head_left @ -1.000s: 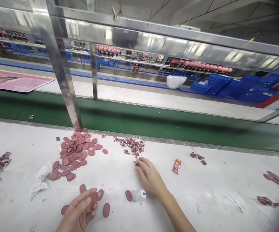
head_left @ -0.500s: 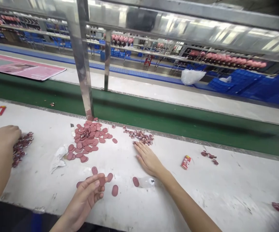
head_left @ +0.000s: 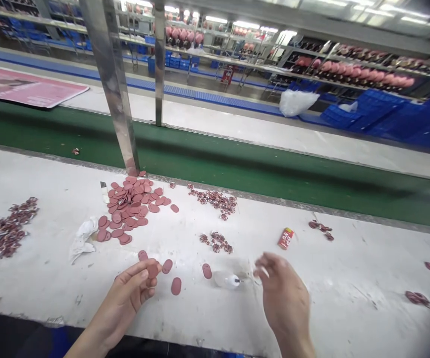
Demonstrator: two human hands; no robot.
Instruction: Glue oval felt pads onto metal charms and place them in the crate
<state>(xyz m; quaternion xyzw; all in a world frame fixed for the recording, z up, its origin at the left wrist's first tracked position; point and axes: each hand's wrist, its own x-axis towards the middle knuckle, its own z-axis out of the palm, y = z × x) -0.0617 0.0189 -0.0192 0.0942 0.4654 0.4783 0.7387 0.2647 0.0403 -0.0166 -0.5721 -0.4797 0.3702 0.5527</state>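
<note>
At the counter (head_left: 349,303), left hand (head_left: 134,294) pinched a maroon oval disc (head_left: 152,271), disc pile (head_left: 130,209) at its 12 o'clock; right hand (head_left: 285,296), blurred, grip impossible to tell, hovered with clear bottle (head_left: 226,281) at its 9 o'clock.

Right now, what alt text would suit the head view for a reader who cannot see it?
The person's left hand pinches a pink oval disc over a white table, while the blurred right hand hovers near a small clear bottle. A pile of discs lies beyond, before a green belt.
</note>
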